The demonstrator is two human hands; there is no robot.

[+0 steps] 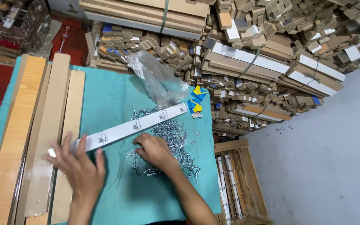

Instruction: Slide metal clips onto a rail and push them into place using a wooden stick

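A long white board [121,130] with three metal hooks fixed along it lies slanted on a teal cloth [105,96]. My left hand [78,163] lies flat with fingers spread over the board's near left end. My right hand [154,151] rests with curled fingers in a pile of loose metal hooks [172,141] just below the board; whether it holds a hook is hidden.
Long wooden planks [42,133] lie along the cloth's left side. A crumpled clear plastic bag [157,79] and small blue-yellow packets [196,100] sit behind the board. Stacks of wood offcuts [263,54] fill the back. A wooden crate [240,183] stands on the grey floor at right.
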